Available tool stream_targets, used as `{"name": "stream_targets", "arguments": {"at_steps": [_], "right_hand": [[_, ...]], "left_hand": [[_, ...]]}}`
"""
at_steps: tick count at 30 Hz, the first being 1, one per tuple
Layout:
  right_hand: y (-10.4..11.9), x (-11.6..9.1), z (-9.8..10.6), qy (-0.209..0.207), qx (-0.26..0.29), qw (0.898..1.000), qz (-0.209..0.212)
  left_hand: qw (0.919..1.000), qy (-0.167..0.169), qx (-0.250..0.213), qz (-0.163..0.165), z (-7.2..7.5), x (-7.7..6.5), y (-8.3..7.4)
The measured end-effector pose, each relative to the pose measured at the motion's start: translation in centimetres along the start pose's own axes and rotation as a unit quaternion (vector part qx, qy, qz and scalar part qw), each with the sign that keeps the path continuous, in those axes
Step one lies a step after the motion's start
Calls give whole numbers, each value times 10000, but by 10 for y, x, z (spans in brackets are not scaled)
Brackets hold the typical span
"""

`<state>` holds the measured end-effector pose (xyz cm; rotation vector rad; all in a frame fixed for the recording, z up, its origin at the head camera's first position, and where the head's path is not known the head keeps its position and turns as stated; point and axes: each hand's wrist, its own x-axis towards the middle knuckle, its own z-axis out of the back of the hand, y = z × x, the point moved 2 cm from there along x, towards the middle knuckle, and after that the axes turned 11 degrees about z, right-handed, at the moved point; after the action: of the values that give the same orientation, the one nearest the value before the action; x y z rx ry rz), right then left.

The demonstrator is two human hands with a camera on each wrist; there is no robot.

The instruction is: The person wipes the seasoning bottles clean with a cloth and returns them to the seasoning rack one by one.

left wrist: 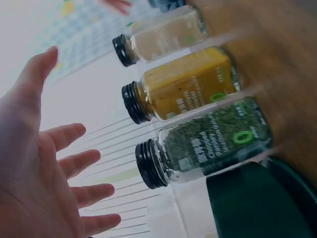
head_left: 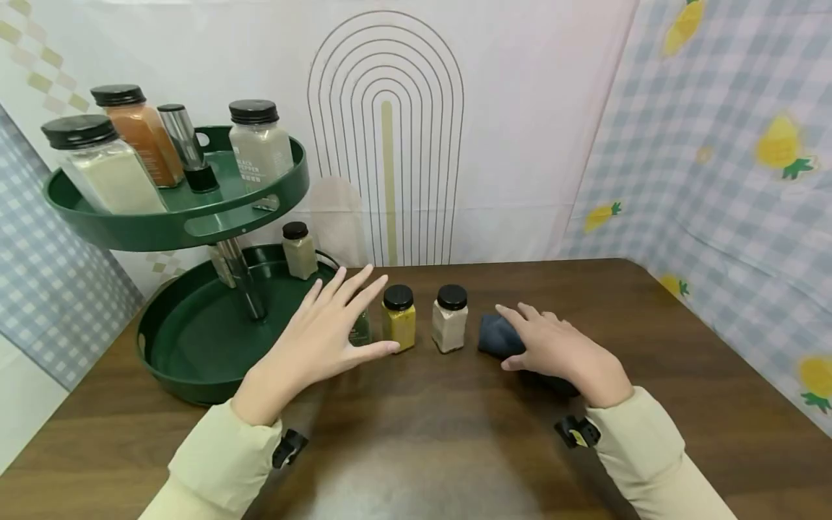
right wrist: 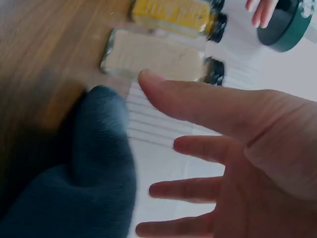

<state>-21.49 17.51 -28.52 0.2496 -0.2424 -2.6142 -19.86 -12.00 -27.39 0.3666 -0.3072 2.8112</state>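
My left hand (head_left: 312,339) hovers with fingers spread in front of a glass jar of green dried herbs (left wrist: 213,141), which it largely hides in the head view. Beside that jar stand a jar of yellow spice (head_left: 399,326) and a jar of pale beige powder (head_left: 450,326), all three upright with black lids. Over a bunched dark blue cloth (head_left: 495,336) I see my right hand (head_left: 557,348), its fingers extended and parted. In the right wrist view the cloth (right wrist: 101,148) lies below the fingers, and neither hand grips anything.
A two-tier green rack stands on the left. Its upper tray (head_left: 149,232) carries several black-lidded jars and a silver cylinder (head_left: 185,144); its lower tray (head_left: 195,339) holds a small jar (head_left: 299,251) near the back. Patterned cloth hangs behind the wooden table (head_left: 416,433).
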Motion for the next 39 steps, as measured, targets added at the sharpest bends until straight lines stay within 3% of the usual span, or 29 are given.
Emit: {"name": "stream_targets", "arguments": {"at_steps": [4,13,20,27,33,39], "right_hand": [[-9,8,-9,376,299,9986,-231],[-26,12,-23,489,500,9972,-257],[-32,18,-27,369,349,9986,-110],[-40,20,-29,219,117,9997,67],[-46,23,-32,-38,-71,9998,198],[-46,27,-33,-294,-386,9984,299]], "left_hand": [[9994,161,-204,208,1,7,1],[9946,403,-569,766,0,10,16],[9783,736,-1447,1286,-16,18,33],[9647,990,-1928,1494,-30,23,40],[9626,964,-1955,1607,-38,26,42],[9672,768,-1847,1565,-40,26,43]]}}
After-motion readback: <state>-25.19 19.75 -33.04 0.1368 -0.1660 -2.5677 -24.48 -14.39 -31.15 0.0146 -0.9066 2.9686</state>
